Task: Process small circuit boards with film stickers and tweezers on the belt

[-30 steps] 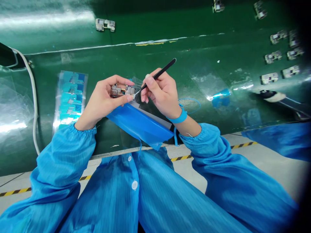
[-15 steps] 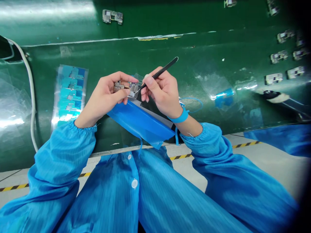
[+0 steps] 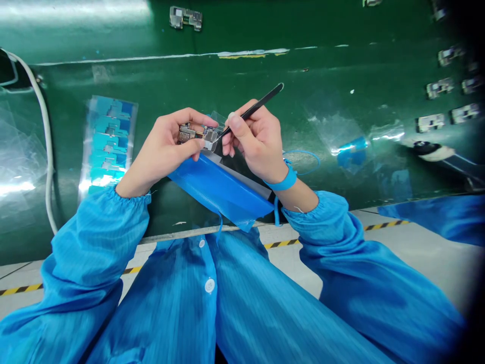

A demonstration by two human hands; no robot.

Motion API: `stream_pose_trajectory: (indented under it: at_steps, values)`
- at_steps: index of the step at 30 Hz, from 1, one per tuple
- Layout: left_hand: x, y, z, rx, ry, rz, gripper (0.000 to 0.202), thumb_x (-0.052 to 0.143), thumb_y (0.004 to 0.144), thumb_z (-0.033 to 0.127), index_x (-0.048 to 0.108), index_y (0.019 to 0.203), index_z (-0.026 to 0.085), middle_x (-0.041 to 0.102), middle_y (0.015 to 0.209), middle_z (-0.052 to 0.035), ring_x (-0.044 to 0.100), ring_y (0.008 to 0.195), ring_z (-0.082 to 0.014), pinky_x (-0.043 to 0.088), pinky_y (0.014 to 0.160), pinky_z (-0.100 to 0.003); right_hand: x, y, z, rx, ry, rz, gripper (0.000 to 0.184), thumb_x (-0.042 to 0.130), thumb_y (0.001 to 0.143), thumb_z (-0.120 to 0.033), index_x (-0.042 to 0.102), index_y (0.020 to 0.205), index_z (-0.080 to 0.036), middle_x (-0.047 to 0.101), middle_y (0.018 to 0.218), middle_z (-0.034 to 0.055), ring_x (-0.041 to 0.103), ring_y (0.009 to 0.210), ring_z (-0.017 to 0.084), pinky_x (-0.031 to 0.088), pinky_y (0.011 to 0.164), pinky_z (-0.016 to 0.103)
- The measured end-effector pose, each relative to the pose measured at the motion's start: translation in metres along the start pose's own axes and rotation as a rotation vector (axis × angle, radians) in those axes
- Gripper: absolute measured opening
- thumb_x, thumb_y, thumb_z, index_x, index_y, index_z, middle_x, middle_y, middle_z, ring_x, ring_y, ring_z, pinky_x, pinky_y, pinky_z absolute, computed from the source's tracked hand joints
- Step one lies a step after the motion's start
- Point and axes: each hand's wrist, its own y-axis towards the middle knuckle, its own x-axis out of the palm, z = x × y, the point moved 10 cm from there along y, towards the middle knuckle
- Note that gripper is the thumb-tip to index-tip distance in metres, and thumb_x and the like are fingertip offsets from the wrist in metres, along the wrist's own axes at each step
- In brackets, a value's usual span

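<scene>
Between the thumb and fingers of my left hand (image 3: 170, 141) is a small circuit board (image 3: 209, 135) with metal shields, held above the table. My right hand (image 3: 257, 139) is closed around black tweezers (image 3: 264, 100), whose tips point down and left onto the right end of the board. A blue wrist strap (image 3: 282, 179) circles my right wrist. Just below both hands lies a blue plastic sheet (image 3: 223, 189), folded, over a dark flat piece. Clear film shows behind the board, partly hidden by my fingers.
A film sheet with blue cut stickers (image 3: 109, 141) lies left, beside a white cable (image 3: 48, 136). One board (image 3: 185, 18) sits at the back; several boards (image 3: 439, 87) lie far right. Blue film (image 3: 352, 154) and another person's gloved hand (image 3: 434, 150) are at right.
The view has shifted slightly, so the table and its boards appear moved a little. Both hands keep their grips, and the tweezer tips stay on the board.
</scene>
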Motion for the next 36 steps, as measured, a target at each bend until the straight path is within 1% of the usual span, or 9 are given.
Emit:
stream_pose_trajectory:
  at_steps: [6, 10, 14, 19, 25, 28, 30, 33, 36]
  values:
    - [-0.001, 0.000, -0.002, -0.003, 0.012, 0.001, 0.028, 0.090, 0.088, 0.023, 0.082, 0.115, 0.023, 0.079, 0.106, -0.0050, 0.067, 0.069, -0.0157, 0.054, 0.064, -0.035, 0.000, -0.001, -0.001, -0.005, -0.007, 0.007, 0.055, 0.073, 0.096, -0.081, 0.058, 0.103, -0.029, 0.062, 0.075, -0.0035, 0.069, 0.064, 0.015, 0.062, 0.053, 0.027]
    - [-0.002, 0.000, -0.003, 0.004, 0.041, 0.006, 0.034, 0.095, 0.084, 0.026, 0.083, 0.116, 0.024, 0.079, 0.109, -0.0053, 0.070, 0.076, -0.0178, 0.054, 0.064, -0.033, 0.000, -0.001, -0.002, -0.022, -0.017, 0.008, 0.051, 0.073, 0.099, -0.078, 0.059, 0.104, -0.029, 0.064, 0.075, -0.0029, 0.070, 0.066, 0.016, 0.065, 0.057, 0.029]
    - [-0.003, 0.000, -0.004, -0.001, 0.069, 0.001, 0.039, 0.098, 0.083, 0.028, 0.082, 0.118, 0.023, 0.080, 0.104, -0.0058, 0.073, 0.081, -0.0202, 0.055, 0.068, -0.034, -0.001, -0.001, -0.003, -0.027, -0.022, 0.005, 0.051, 0.073, 0.099, -0.078, 0.060, 0.103, -0.029, 0.065, 0.074, -0.0034, 0.071, 0.066, 0.017, 0.067, 0.060, 0.031]
    - [-0.004, 0.000, -0.004, 0.005, 0.093, 0.009, 0.039, 0.099, 0.083, 0.032, 0.083, 0.117, 0.023, 0.080, 0.102, -0.0052, 0.074, 0.083, -0.0213, 0.058, 0.069, -0.033, 0.000, -0.003, -0.004, -0.007, -0.027, 0.015, 0.055, 0.075, 0.096, -0.080, 0.058, 0.103, -0.029, 0.064, 0.074, -0.0046, 0.068, 0.062, 0.015, 0.063, 0.054, 0.028]
    - [-0.006, 0.000, -0.005, 0.002, 0.108, 0.019, 0.038, 0.098, 0.083, 0.030, 0.083, 0.118, 0.025, 0.081, 0.106, -0.0062, 0.075, 0.086, -0.0223, 0.061, 0.070, -0.035, 0.000, -0.001, -0.007, -0.063, -0.021, 0.011, 0.055, 0.072, 0.099, -0.080, 0.057, 0.104, -0.028, 0.064, 0.074, -0.0045, 0.068, 0.061, 0.012, 0.058, 0.054, 0.024]
    - [-0.005, 0.000, -0.004, 0.011, 0.091, 0.019, 0.038, 0.096, 0.082, 0.028, 0.083, 0.117, 0.024, 0.081, 0.106, -0.0059, 0.074, 0.085, -0.0224, 0.061, 0.070, -0.035, -0.003, 0.000, -0.010, -0.103, -0.010, 0.033, 0.054, 0.070, 0.100, -0.080, 0.057, 0.105, -0.028, 0.064, 0.074, -0.0050, 0.068, 0.060, 0.011, 0.056, 0.053, 0.023]
    - [-0.004, 0.000, -0.003, 0.017, 0.064, 0.010, 0.036, 0.094, 0.084, 0.027, 0.082, 0.118, 0.024, 0.079, 0.107, -0.0057, 0.073, 0.081, -0.0210, 0.059, 0.068, -0.035, -0.008, 0.001, -0.013, -0.125, -0.022, 0.067, 0.053, 0.067, 0.100, -0.082, 0.058, 0.106, -0.030, 0.064, 0.075, -0.0047, 0.070, 0.062, 0.012, 0.056, 0.053, 0.024]
    - [-0.002, 0.001, -0.001, 0.008, 0.026, 0.004, 0.032, 0.090, 0.086, 0.025, 0.082, 0.117, 0.024, 0.076, 0.100, -0.0048, 0.069, 0.072, -0.0179, 0.057, 0.065, -0.035, -0.016, 0.002, -0.016, -0.138, -0.065, 0.120, 0.054, 0.063, 0.100, -0.084, 0.059, 0.106, -0.030, 0.064, 0.077, -0.0035, 0.072, 0.065, 0.014, 0.056, 0.053, 0.026]
    - [-0.001, 0.001, 0.000, -0.003, 0.007, 0.008, 0.031, 0.089, 0.085, 0.023, 0.082, 0.116, 0.023, 0.074, 0.094, -0.0038, 0.066, 0.069, -0.0168, 0.056, 0.065, -0.035, -0.021, 0.003, -0.017, -0.133, -0.060, 0.151, 0.055, 0.066, 0.099, -0.084, 0.059, 0.104, -0.030, 0.064, 0.077, -0.0037, 0.070, 0.063, 0.013, 0.056, 0.052, 0.025]
